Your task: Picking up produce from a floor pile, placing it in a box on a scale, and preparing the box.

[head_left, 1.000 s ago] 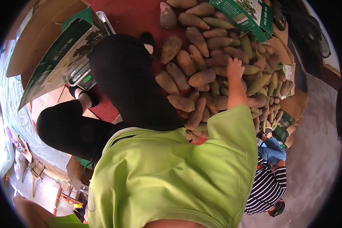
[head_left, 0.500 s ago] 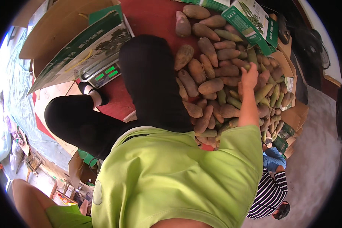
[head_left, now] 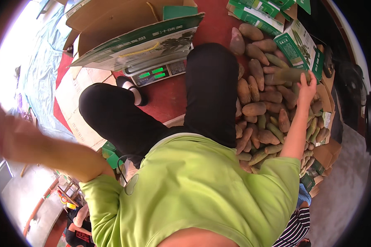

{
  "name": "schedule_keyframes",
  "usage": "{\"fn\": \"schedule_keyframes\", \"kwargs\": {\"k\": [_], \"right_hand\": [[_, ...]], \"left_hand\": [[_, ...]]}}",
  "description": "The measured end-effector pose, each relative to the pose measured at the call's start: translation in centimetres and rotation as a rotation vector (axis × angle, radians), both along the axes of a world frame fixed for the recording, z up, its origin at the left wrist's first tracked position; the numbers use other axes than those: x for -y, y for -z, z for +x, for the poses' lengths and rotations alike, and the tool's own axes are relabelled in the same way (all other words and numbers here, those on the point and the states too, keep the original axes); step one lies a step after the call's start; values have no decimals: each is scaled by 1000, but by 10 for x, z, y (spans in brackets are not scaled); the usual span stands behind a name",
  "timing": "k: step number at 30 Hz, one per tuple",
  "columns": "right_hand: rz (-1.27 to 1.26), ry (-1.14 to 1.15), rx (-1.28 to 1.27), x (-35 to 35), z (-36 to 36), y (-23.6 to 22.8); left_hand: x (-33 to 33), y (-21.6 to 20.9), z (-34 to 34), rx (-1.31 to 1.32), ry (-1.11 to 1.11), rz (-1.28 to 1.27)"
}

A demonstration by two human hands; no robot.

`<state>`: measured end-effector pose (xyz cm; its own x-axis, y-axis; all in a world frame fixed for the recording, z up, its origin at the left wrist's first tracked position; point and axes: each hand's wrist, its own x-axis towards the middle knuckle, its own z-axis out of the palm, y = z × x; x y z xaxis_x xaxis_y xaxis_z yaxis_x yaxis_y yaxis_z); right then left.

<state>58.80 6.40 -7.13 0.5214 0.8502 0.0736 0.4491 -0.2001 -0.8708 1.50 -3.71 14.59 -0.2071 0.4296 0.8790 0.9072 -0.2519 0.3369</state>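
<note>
The tuber (head_left: 290, 75) was elongated and dull green. It was held at its right end in the right hand (head_left: 307, 88), crosswise over the heap (head_left: 254, 109), which comprised brown and green pieces, touching and overlapping.

On the right, the person's bare right hand (head_left: 307, 85) grips the right end of a long, blurred greenish-brown tuber (head_left: 290, 75) above a spread heap of reddish-brown and green oblong tubers (head_left: 272, 108), with green-and-white printed cardboard cartons (head_left: 294, 48) at its far edge. The bare left hand (head_left: 8, 131), blurred and partly cut off, is raised on the left, well apart from an open brown cardboard box with a green-and-white printed side (head_left: 169, 44), which stands over a silver electronic scale with lit green displays (head_left: 163, 74) on a red floor covering (head_left: 163, 96)
</note>
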Motion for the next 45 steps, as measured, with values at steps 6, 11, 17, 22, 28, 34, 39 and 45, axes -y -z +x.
{"fn": "schedule_keyframes", "kwargs": {"k": [6,11,17,22,28,34,39,45], "right_hand": [[296,-326,-125,-42,-105,-95],[507,-612,-328,-74,-199,-146],[429,-970,-509,-82,-322,-155],[196,-1016,-474,-85,-385,-131],[53,-1038,-115,-93,-440,-61],[179,-1003,6,-90,-381,-81],[261,-772,-237,-59,-275,-56],[3,-394,-79,35,-158,94]], "left_hand": [[-46,104,-22,-23,172,-642],[-41,129,-20,-325,-101,-815],[-31,141,-20,-359,-111,-746],[-36,146,-18,-366,-59,-695],[-35,152,-27,-343,-57,-675],[-33,153,-30,-316,-66,-687],[-39,156,-23,-335,-36,-698],[-33,159,-26,-328,-90,-681]]}}
